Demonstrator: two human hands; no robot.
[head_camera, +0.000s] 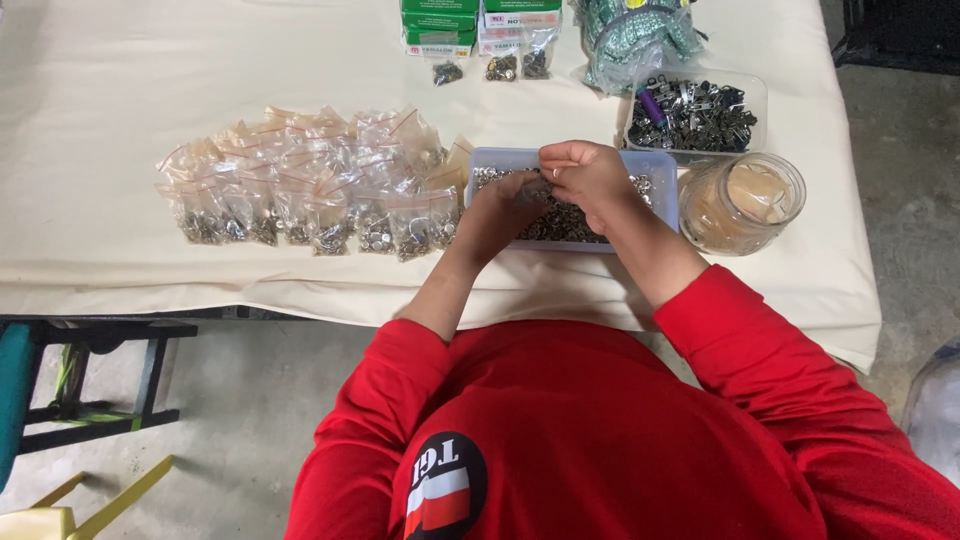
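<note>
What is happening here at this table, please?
A person in a red shirt holds both hands over a shallow plastic tray of small metal fasteners. The left hand and right hand pinch something tiny together; whether it is a bag is unclear. Filled little zip bags lie to the left, a glass jar to the right.

small clear zip bags (310, 190) lie left of the tray; green-and-white boxes (480, 25) stand at the far edge.
</note>
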